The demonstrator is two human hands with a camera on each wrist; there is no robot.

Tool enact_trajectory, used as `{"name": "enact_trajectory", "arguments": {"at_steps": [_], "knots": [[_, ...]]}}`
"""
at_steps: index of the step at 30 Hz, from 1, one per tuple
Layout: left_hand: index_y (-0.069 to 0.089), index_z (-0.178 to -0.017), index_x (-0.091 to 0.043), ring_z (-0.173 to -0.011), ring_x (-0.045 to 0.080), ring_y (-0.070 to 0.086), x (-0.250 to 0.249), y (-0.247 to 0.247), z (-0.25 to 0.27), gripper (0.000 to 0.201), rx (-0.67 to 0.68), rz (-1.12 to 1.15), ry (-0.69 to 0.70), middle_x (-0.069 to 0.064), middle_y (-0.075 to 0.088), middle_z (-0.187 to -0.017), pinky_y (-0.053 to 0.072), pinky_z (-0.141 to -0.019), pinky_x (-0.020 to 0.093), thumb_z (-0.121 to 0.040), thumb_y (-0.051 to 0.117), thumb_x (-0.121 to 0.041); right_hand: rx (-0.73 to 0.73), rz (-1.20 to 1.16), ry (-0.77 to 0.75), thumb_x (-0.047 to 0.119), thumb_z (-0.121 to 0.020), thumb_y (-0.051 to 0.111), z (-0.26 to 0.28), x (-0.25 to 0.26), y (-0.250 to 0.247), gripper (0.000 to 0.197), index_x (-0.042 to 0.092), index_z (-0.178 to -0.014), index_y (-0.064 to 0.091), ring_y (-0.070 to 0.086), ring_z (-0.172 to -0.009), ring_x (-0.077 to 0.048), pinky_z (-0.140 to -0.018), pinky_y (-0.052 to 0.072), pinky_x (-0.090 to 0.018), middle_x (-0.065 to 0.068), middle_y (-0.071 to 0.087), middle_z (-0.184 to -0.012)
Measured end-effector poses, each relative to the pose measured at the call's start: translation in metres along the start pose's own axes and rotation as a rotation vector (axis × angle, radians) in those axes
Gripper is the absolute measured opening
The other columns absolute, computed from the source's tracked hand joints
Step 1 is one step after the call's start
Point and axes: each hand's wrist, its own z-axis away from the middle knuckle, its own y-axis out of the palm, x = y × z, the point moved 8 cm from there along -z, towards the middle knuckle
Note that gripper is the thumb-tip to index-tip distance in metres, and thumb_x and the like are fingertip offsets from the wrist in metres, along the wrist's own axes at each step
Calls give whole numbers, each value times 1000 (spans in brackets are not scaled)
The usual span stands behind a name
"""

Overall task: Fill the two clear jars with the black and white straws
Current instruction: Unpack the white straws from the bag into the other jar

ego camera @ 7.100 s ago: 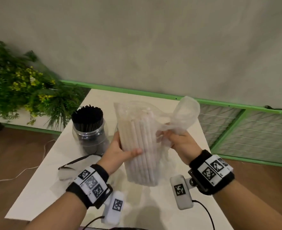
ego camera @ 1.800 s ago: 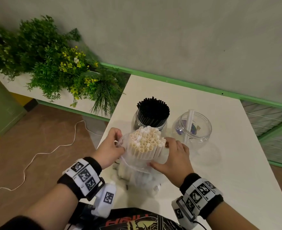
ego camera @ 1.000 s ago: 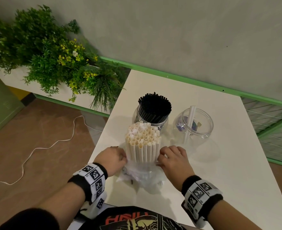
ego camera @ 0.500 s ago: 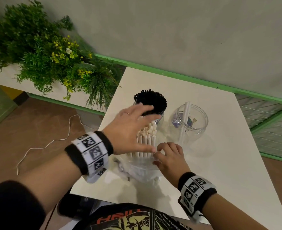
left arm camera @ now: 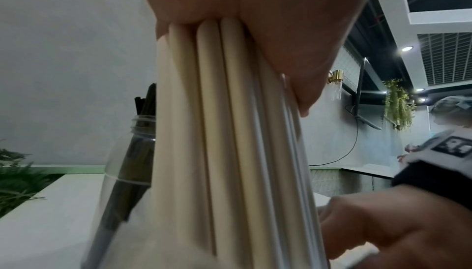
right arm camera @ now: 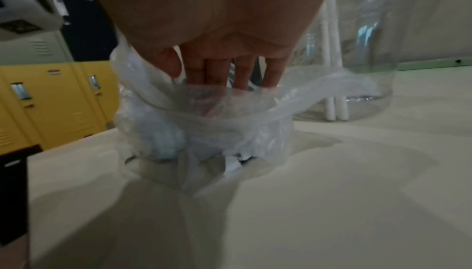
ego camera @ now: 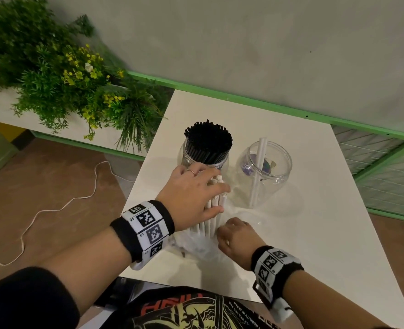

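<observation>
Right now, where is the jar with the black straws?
In the head view, the black-straw jar stands on the table, behind the left hand, left of the other jar.

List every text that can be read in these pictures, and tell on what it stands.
"13": left wristband, beside a square code.
"NOBILITY IN JAPAN": black shirt, small and upside down.
Red shirt letters: cut off, unreadable.
Right wristband numbers: too small to read.
</observation>
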Motion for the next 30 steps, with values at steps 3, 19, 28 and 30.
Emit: {"name": "enact_trajectory", "arguments": {"at_steps": [3, 19, 28, 30], "knots": [[55, -112, -41, -110, 22, 52, -1, 0, 2, 39, 3, 5, -5, -7, 57, -121, 42, -80, 40, -79, 50, -62, 41, -22, 114, 57, -82, 47, -3, -10, 0, 46, 18, -107, 50, 46, -106, -22, -92, 39, -35, 1, 60, -106], [42, -132, -41, -134, 15, 33, -1, -16, 12, 63, 29, 262, -17, -11, 40, -143, 28, -104, 40, -81, 32, -75, 10, -194, 304, 70, -53, 74, -26, -20, 16, 113, 38, -146, 19, 50, -116, -30, -98, 47, -43, 0, 15, -143], [48, -122, -31, -92, 16, 63, 69, 96, 101, 29, 539, 1133, -980, -3, 61, -111, 51, -77, 34, -94, 51, -26, -64, -256, 281, 77, -51, 67, -25, -28, 26, 109, 47, -144, 18, 53, -112, -27, -99, 46, -43, 7, 19, -140], [54, -114, -27, -83, 16, 62, 60, 114, 103, 22, 575, 1197, -1030, 1, 64, -100, 53, -72, 33, -92, 52, -23, -78, -232, 286, 75, -55, 67, -26, -26, 20, 105, 47, -143, 18, 52, -113, -27, -100, 45, -44, 6, 20, -141]]}}
